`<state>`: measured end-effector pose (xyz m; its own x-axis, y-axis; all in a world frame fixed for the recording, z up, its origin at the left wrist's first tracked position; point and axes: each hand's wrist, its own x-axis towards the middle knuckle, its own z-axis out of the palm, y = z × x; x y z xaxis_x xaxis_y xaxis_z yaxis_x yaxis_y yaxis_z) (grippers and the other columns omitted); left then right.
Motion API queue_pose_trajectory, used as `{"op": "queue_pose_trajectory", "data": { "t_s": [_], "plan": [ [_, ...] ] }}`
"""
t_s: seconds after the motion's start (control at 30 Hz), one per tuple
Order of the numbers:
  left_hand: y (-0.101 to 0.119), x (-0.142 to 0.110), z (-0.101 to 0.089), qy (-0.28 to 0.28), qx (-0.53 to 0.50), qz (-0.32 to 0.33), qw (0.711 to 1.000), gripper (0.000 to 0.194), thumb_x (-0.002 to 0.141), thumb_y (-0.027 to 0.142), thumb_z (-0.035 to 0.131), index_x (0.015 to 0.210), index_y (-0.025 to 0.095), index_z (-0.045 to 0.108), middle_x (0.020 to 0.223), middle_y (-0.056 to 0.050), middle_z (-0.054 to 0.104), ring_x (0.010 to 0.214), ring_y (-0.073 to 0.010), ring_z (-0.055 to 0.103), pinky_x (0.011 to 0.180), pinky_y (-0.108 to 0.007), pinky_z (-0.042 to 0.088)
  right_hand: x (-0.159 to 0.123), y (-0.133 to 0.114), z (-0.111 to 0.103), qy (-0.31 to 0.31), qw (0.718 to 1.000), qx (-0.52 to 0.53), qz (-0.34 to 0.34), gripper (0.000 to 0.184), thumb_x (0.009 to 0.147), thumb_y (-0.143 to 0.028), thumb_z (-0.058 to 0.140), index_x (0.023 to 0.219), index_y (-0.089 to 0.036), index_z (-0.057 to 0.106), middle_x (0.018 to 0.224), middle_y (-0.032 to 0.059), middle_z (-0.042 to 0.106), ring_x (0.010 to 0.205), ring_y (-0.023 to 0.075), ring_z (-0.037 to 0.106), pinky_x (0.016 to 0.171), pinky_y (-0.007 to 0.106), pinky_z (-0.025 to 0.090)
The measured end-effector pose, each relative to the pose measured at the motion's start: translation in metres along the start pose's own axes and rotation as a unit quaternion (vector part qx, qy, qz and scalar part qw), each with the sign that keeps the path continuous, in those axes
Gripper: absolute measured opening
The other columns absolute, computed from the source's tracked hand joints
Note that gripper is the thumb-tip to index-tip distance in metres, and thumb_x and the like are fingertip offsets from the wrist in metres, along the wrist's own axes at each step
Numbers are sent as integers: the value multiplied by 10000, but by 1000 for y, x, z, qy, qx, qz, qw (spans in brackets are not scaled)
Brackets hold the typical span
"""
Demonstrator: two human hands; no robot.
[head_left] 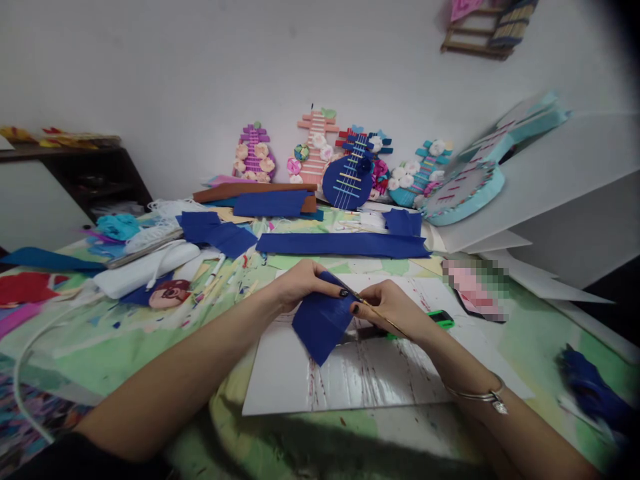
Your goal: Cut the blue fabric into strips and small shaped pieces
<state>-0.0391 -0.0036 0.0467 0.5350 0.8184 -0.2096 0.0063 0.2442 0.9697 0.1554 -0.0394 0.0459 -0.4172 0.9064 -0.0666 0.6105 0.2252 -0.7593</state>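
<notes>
Both of my hands are over a white board. My left hand (pixel 305 283) pinches a dark blue felt piece (pixel 323 327) by its upper edge, and its lower corner hangs down over the board. Beside it, my right hand (pixel 393 310) is closed on a thin gold-coloured tool (pixel 393 325), whose slender end lies along the felt's right edge. The fingers hide most of this tool, so its exact kind does not show. A green-handled utility knife (pixel 443 319) lies on the board behind my right wrist, partly covered.
The scratched white board (pixel 280 387) lies on a green-stained table cover. Behind it stretches a long blue felt strip (pixel 345 245). Several decorated instrument-shaped pieces, one a dark blue lute (pixel 347 180), lean against the wall. A white glue gun (pixel 145 267) sits left; a phone (pixel 475 290) lies right.
</notes>
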Motion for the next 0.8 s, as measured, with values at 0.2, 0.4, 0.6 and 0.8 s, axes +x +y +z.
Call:
{"op": "queue_pose_trajectory", "data": {
  "t_s": [0.2, 0.4, 0.6, 0.8],
  "plan": [
    [0, -1, 2, 2, 1, -7, 1000, 246, 510, 170, 772, 718, 66, 692, 655, -88, 677, 552, -154, 613, 590, -277, 497, 1, 1, 1, 3, 1000, -7, 11, 471, 665, -535, 581, 491, -168, 343, 484, -50, 250, 468, 61, 201, 416, 225, 117],
    [0, -1, 2, 9, 9, -4, 1000, 232, 510, 164, 771, 702, 67, 684, 648, -88, 671, 540, -147, 606, 576, -276, 494, 3, 5, 3, 8, 1000, -2, 13, 476, 666, -537, 581, 471, -168, 351, 440, -50, 289, 428, 57, 239, 401, 221, 131],
    [1, -2, 3, 15, 9, -4, 1000, 230, 502, 174, 776, 683, 70, 677, 639, -84, 667, 534, -149, 602, 565, -273, 488, 4, 6, 3, 6, 1000, 2, 27, 468, 662, -543, 580, 461, -167, 386, 394, -38, 351, 381, 60, 285, 376, 218, 147],
    [0, -1, 2, 17, 13, -7, 1000, 245, 498, 180, 778, 691, 68, 675, 630, -79, 663, 528, -146, 596, 558, -272, 485, 4, 4, 4, 13, 999, 4, 37, 463, 663, -522, 597, 439, -161, 416, 364, -24, 420, 347, 65, 340, 358, 206, 212]
  ]
}}
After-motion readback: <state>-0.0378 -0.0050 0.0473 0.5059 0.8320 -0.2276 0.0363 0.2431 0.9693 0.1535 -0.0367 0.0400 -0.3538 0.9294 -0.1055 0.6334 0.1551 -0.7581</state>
